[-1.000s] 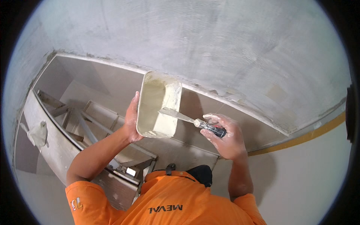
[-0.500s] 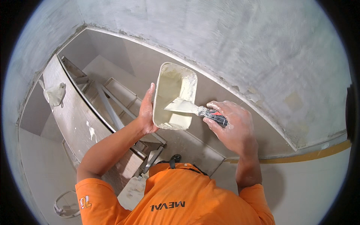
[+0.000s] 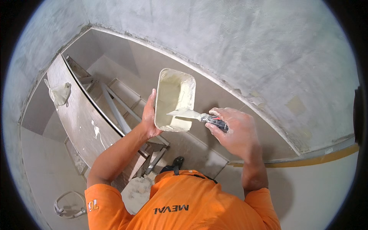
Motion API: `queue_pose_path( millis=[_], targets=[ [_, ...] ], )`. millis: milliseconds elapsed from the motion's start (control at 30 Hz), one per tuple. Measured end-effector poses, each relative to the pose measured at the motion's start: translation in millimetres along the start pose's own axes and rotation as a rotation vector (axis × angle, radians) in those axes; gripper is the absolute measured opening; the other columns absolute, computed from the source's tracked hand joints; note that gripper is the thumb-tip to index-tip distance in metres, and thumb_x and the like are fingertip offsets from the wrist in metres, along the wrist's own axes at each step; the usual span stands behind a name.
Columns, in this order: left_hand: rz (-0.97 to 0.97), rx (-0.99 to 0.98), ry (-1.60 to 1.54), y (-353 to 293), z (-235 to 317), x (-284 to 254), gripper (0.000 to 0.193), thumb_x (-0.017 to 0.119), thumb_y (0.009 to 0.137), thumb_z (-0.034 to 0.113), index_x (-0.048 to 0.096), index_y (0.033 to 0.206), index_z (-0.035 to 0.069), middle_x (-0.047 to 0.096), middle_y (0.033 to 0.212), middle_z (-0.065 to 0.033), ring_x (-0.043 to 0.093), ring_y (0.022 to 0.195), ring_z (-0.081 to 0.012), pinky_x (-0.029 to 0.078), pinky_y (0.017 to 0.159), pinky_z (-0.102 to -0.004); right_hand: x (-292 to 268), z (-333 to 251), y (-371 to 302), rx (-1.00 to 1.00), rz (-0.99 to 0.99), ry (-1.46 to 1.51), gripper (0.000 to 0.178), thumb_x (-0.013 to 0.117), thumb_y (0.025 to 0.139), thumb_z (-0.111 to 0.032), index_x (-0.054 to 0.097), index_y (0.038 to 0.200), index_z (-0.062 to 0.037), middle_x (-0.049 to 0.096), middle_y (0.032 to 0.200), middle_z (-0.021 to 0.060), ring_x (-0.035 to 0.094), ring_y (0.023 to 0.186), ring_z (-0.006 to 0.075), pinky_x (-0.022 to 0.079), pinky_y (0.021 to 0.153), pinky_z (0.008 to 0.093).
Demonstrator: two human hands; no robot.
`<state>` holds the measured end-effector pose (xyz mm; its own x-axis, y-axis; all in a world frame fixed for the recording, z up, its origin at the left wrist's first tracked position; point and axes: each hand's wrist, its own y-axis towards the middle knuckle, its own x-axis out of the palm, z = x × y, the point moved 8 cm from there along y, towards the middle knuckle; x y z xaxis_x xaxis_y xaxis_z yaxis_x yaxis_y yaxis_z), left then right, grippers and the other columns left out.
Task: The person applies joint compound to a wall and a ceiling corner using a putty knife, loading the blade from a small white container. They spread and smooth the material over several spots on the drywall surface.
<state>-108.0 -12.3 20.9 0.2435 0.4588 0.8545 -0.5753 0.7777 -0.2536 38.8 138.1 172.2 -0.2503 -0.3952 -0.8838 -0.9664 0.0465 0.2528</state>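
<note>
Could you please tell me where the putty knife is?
The putty knife is near the middle of the head view, in the right hand, its blade pointing left over the tub in the left hand.

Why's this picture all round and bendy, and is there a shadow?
Head view: the fisheye lens leaves dark corners and makes the long board look bowed; head view: a soft shadow lies beside the right arm; head view: the scraper looks fairly sharp.

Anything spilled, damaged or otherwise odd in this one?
Yes: a white splash on the long plank, left of the left hand holding the tub, looks like a spill. On the grey wall, at right, a tan patch interrupts the coating.
</note>
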Motion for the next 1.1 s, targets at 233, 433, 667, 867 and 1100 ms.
queue_pose_path(
  millis=[233,433,667,867,1100],
  targets=[
    [0.002,0.041,0.07,2,3,-9,0.085,0.033,0.103,0.073,0.038,0.16,0.01,0.048,0.156,-0.0187,0.056,0.136,-0.0381,0.047,0.113,-0.0578,-1,-14,5,-0.114,0.038,-0.103,0.03,0.07,0.094,-0.031,0.072,0.117,-0.0112,0.067,0.096,0.0058,0.069,0.092,0.027,0.056,0.075,0.0429],
    [-0.05,0.024,-0.051,1,4,-5,0.082,0.036,0.103,0.072,0.04,0.158,0.01,0.051,0.153,-0.0181,0.057,0.134,-0.0382,0.048,0.112,-0.0563,12,-39,1,-0.275,0.004,-0.247,0.017,0.07,0.093,-0.024,0.073,0.105,-0.0117,0.063,0.092,0.0034,0.067,0.085,0.0227,0.057,0.067,0.0386],
    [-0.044,0.023,-0.068,2,6,-8,0.082,0.034,0.104,0.071,0.04,0.158,0.009,0.051,0.153,-0.0184,0.057,0.135,-0.0393,0.047,0.112,-0.0589,2,-19,9,-0.232,0.087,0.051,0.02,0.071,0.094,-0.022,0.074,0.106,-0.0058,0.069,0.087,0.0083,0.068,0.076,0.0226,0.054,0.065,0.0361],
    [-0.075,0.006,0.01,11,-4,19,0.085,0.03,0.104,0.073,0.037,0.16,0.01,0.05,0.155,-0.0173,0.054,0.138,-0.0387,0.046,0.114,-0.0597,68,83,-14,0.46,0.027,1.173,0.028,0.063,0.106,-0.023,0.071,0.111,0.0033,0.069,0.083,0.0064,0.051,0.06,0.0083,0.04,0.051,0.0245],
    [-0.137,-0.124,0.031,44,-64,53,0.085,0.029,0.104,0.074,0.037,0.16,0.01,0.05,0.155,-0.0164,0.054,0.139,-0.0376,0.043,0.116,-0.0576,103,88,-62,0.485,0.119,1.883,0.031,0.057,0.109,-0.028,0.062,0.117,0.0021,0.061,0.085,0.0085,0.05,0.061,0.0118,0.036,0.05,0.0219]
  ],
)
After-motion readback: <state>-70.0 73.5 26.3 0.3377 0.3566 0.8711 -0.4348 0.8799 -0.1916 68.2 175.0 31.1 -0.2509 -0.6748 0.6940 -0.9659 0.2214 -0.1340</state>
